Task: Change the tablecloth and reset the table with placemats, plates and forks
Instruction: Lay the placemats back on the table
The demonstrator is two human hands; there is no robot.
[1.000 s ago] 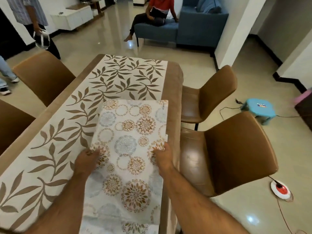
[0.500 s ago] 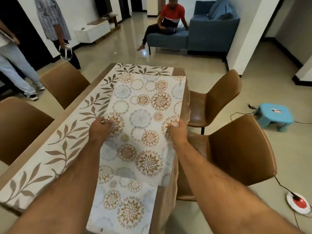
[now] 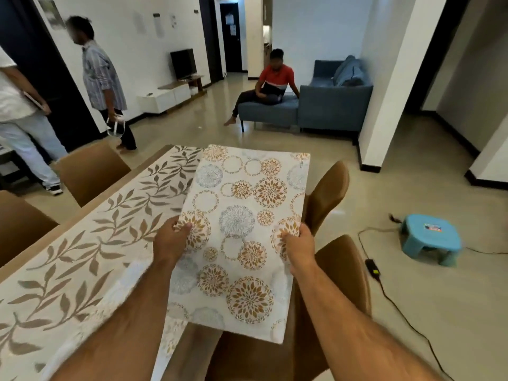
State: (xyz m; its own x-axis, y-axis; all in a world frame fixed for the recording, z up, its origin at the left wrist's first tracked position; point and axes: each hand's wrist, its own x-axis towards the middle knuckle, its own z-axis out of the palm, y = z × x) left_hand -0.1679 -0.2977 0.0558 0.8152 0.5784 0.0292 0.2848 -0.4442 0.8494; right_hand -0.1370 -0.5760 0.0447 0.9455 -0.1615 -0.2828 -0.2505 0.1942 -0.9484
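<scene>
We hold a placemat (image 3: 242,232) above the table (image 3: 82,215) edge, left hand (image 3: 171,240) and right hand (image 3: 298,243) fingers pinching its sides. Next, we judge, lay it flat toward twelve o'clock.

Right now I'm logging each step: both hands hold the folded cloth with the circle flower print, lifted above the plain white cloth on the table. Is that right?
Not quite. The cloth on the table is not plain white: it bears a brown leaf pattern, as the head view shows. The rest holds: the left hand and the right hand each grip a side edge of the folded cloth with the circle flower print, lifted above it.
</scene>
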